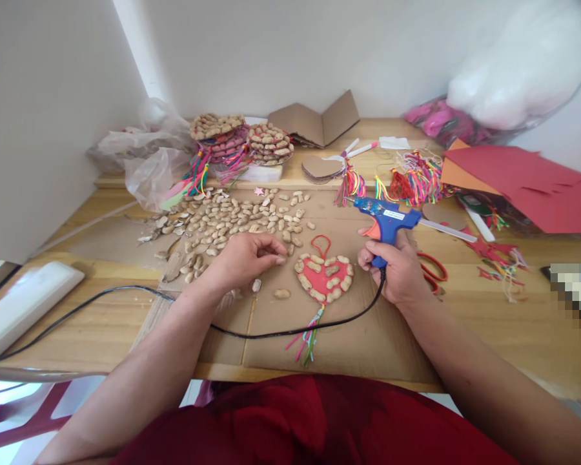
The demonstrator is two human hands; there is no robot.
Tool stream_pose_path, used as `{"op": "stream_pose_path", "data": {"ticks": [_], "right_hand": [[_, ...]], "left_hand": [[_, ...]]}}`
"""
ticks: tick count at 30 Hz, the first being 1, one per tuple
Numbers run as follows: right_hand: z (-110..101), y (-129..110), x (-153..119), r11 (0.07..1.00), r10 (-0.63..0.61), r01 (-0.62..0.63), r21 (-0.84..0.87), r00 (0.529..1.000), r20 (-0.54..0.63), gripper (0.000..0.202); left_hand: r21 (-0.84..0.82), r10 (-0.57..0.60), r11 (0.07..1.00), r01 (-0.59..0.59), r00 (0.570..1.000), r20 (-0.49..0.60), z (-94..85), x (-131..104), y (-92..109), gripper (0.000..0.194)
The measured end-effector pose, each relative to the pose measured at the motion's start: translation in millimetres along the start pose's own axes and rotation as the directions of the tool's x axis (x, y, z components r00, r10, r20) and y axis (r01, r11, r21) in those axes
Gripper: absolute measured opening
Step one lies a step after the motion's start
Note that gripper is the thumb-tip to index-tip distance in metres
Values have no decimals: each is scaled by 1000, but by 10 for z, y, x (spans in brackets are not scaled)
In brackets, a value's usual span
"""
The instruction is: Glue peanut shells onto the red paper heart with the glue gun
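Observation:
My right hand (399,268) is wrapped round the handle of a blue hot glue gun (392,219), whose nozzle points left. A finger is by its orange trigger. Left of that hand lies a red heart (322,276) edged with whole peanuts, several more on its middle, a red loop on top and a colourful tassel (310,339) below. My left hand (249,258) hovers at the near edge of a spread of loose peanuts (227,216), thumb and fingers drawn together. What they pinch, if anything, is hidden. One peanut (281,294) lies alone between hand and heart.
The gun's black cord (281,334) crosses the cardboard sheet (348,352) to a white power strip (39,310). Behind stand stacked peanut-covered pieces (270,143), tassels (416,177) and cardboard hearts (322,169). Red-handled scissors (433,271) and red sheets (537,181) lie right.

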State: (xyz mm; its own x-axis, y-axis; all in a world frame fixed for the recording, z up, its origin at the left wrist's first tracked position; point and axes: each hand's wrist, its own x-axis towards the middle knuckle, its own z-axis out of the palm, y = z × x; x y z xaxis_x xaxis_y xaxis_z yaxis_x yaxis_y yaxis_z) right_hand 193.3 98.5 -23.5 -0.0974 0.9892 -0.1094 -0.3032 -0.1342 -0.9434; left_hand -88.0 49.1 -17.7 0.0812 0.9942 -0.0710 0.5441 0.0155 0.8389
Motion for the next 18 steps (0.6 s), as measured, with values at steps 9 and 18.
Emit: {"op": "stream_pose_path", "data": {"ticks": [9, 18], "right_hand": [[-29, 20, 5, 1000, 16, -16, 5, 1000, -2, 25], [-47, 21, 4, 998, -3, 3, -56, 1000, 15, 24]], "left_hand": [[291, 100, 955, -54, 984, -144, -115, 21, -37, 20], [248, 254, 942, -224, 962, -97, -115, 3, 4, 15]]}}
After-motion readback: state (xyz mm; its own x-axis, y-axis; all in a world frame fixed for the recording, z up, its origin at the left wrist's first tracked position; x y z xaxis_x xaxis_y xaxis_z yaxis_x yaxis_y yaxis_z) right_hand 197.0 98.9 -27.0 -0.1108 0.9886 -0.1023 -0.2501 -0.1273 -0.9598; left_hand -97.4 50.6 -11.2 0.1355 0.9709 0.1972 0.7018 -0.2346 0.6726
